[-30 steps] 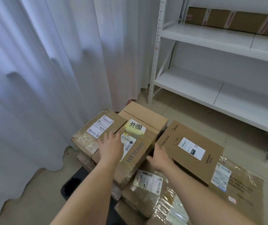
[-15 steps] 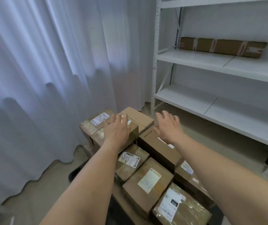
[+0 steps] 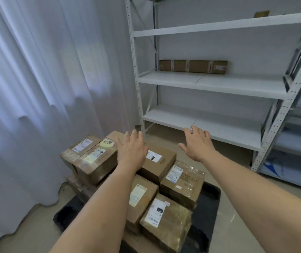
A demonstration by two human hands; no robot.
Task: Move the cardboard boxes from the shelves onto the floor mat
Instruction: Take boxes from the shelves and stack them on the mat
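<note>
A person's left hand [image 3: 130, 152] and right hand [image 3: 198, 145] are reaching forward above a pile of boxes [image 3: 157, 181], both with fingers spread straight and holding nothing. The boxes are sitting packed together on a black mat [image 3: 210, 199] on the floor, most of them wearing white shipping labels and some wrapped in glossy tape. The left hand is hovering over the far middle of the pile, partly covering a plain box with a small label; whether it is touching the cardboard cannot be told. The right hand is hanging in the air to the right of the pile, in front of the lowest board of a white shelf rack [image 3: 213, 83]. One long box [image 3: 193, 66] is lying flat at the far side of the rack's middle board, well apart from both hands. A small corner of another box [image 3: 261, 14] is showing on the top board, far right. White curtains [image 3: 42, 88] are filling the left side.
</note>
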